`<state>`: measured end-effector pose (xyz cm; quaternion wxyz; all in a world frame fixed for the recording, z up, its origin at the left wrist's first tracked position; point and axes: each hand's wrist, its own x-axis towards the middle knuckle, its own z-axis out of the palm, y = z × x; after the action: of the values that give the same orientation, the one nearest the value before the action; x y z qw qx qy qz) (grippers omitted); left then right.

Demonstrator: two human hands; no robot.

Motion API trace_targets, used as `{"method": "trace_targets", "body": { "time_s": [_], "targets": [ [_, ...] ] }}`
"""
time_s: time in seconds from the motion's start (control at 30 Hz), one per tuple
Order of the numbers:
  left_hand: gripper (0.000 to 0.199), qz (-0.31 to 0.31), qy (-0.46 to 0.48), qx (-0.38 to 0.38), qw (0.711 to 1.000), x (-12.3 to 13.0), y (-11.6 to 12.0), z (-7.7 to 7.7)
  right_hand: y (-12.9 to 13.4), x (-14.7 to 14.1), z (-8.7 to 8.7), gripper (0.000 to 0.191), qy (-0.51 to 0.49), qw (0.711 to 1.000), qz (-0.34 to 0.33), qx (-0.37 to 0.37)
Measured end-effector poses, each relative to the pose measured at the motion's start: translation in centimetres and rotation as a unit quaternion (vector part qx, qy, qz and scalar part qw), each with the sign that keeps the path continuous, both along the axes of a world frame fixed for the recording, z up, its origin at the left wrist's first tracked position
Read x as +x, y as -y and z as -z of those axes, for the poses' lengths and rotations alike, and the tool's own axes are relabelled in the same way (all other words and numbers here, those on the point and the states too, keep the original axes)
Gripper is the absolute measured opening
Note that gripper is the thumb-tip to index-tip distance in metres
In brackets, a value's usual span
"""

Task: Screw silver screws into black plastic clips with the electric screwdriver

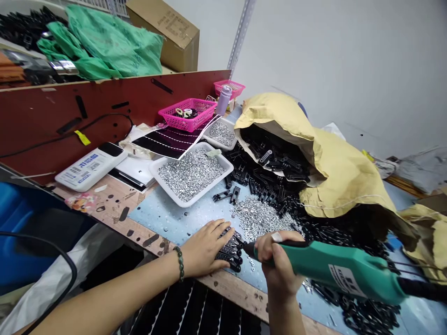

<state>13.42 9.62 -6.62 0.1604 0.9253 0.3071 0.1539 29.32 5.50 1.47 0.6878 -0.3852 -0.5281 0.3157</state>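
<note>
My right hand (281, 265) is wrapped round a green electric screwdriver (342, 270), held nearly level with its dark tip pointing left. The tip meets a row of black plastic parts (231, 249) lying side by side near the table's front edge. Resting flat on the left side of that row is my left hand (206, 246), fingers stretched out over the parts. Just behind them lies a loose heap of small silver screws and nuts (260, 216). Two black pieces (228, 195) lie apart, beyond the row.
A white tray (228, 168) holds small metal pieces. Yellow paper sacks (349, 163) spill black parts at the right. A pink basket (188, 122), a purple bottle (224, 100) and a white scale-like device (91, 167) stand farther back, before a red board (104, 107).
</note>
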Motion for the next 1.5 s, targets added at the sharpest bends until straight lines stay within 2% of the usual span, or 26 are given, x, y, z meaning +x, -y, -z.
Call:
{"method": "trace_targets", "body": {
  "time_s": [0.2,0.33,0.53,0.67,1.0,1.17,1.27,1.37,1.5],
  "targets": [
    [0.079,-0.004,0.020,0.000,1.000,0.1,0.1,0.1,-1.1,-1.0,0.7,0.008,0.009,0.999,-0.025,-0.046],
    [0.076,-0.001,0.036,0.003,0.999,0.1,0.1,0.2,-1.4,-1.3,0.8,0.008,0.009,0.999,-0.037,-0.036],
    [0.072,0.001,0.020,0.005,1.000,0.1,0.1,0.1,0.1,-0.6,-0.4,0.012,0.018,1.000,0.008,-0.003],
    [0.072,0.000,0.012,0.005,1.000,0.1,0.0,0.1,1.1,0.1,-0.9,0.010,0.000,1.000,-0.021,0.016],
    [0.072,0.004,0.005,0.006,1.000,0.2,0.0,-0.2,0.2,-0.5,0.7,0.010,0.031,0.996,-0.066,-0.049],
    [0.072,0.005,0.005,0.010,1.000,0.2,0.1,-0.2,1.4,-0.4,-0.9,0.010,0.023,0.999,-0.026,-0.014],
    [0.072,0.004,0.007,0.011,1.000,0.2,0.1,-0.2,2.1,-0.3,-1.6,0.008,0.014,0.999,-0.050,-0.004],
    [0.072,0.003,0.006,0.009,1.000,0.2,0.1,-0.2,2.3,-0.5,-1.1,0.009,0.021,0.998,-0.060,-0.019],
    [0.070,0.006,0.015,0.012,1.000,0.2,0.1,-0.2,1.7,-0.8,0.5,0.009,0.049,0.997,-0.055,-0.038]
  ]
}}
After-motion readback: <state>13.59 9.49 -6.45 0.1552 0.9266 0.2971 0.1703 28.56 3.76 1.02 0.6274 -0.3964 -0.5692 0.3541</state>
